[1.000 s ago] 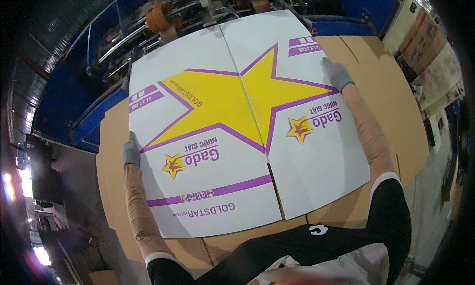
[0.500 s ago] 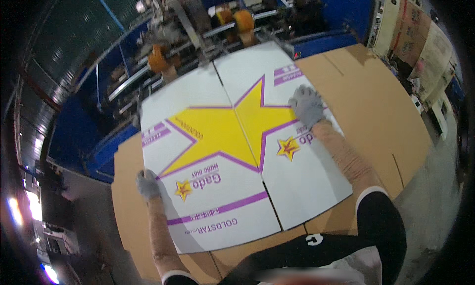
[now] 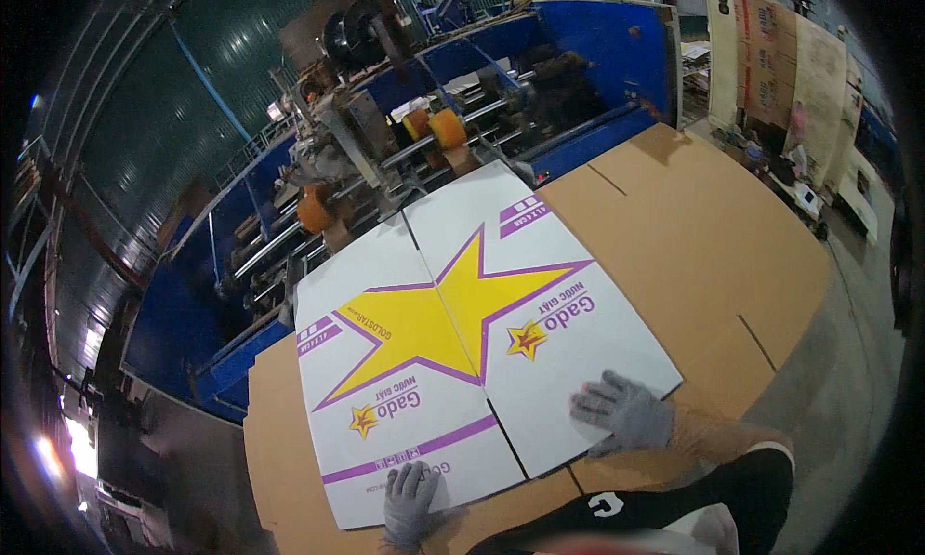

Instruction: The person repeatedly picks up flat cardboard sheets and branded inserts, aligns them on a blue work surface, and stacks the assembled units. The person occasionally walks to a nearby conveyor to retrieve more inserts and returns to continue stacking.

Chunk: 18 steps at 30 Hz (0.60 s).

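Note:
In front of me lies a flat cardboard carton sheet (image 3: 405,324), white with a large yellow star and purple stripes, slotted along its middle line. It rests on larger brown cardboard sheets (image 3: 718,237). My left hand (image 3: 410,505), in a grey glove, lies on the white sheet's near left part with fingers stretched out. My right hand (image 3: 621,412), gloved likewise, rests flat on the near right corner with its fingers spread. The sheet's far edge reaches up to the metal rollers (image 3: 424,148) of a machine.
A blue machine frame (image 3: 617,64) stands behind the sheets, with orange wheels (image 3: 447,128) on its shafts. At the far right stand tall pale panels (image 3: 819,83) with a brown cardboard piece (image 3: 768,59). Grey floor (image 3: 183,459) runs along the left.
Both hands have moved from the sheet's sides back to its near edge, with the fingers now stretched out. My view has tilted up, showing more of the machine.

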Tool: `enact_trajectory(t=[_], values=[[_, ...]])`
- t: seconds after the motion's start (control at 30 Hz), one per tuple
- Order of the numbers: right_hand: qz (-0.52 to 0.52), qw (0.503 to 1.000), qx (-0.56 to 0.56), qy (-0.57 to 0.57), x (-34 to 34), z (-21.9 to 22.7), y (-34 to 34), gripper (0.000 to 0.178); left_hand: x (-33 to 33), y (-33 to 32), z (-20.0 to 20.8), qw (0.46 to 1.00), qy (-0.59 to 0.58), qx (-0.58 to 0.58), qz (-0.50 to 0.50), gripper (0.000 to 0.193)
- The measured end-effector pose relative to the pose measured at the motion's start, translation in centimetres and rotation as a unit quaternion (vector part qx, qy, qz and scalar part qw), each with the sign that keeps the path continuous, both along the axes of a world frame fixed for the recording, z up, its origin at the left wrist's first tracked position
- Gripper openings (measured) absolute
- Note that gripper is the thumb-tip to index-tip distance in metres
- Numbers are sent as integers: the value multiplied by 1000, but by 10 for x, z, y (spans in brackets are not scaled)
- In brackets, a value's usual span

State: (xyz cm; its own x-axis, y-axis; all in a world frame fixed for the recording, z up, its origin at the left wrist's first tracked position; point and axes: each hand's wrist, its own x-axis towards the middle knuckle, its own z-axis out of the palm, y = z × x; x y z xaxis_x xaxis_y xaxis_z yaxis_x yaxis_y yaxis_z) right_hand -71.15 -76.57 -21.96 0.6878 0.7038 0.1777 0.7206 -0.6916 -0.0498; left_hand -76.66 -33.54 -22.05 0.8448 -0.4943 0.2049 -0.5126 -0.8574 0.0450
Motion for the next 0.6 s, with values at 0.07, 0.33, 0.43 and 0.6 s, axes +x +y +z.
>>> enact_trajectory(t=[0.07, 0.33, 0.43, 0.6], values=[[-5, 999, -41, -27, 16, -6, -3, 80, 16, 4, 1, 995, -51, 18, -78, 74], [-9, 996, 11, -85, 173, -15, 22, 57, 145, 16, 19, 993, -84, 77, -16, 60], [-50, 993, 12, -111, 228, -22, 34, 53, 186, 13, 14, 985, -121, 85, 83, 60], [-181, 948, 191, -179, 265, -18, 57, 69, 172, -37, 4, 959, -206, -50, 187, 62]])
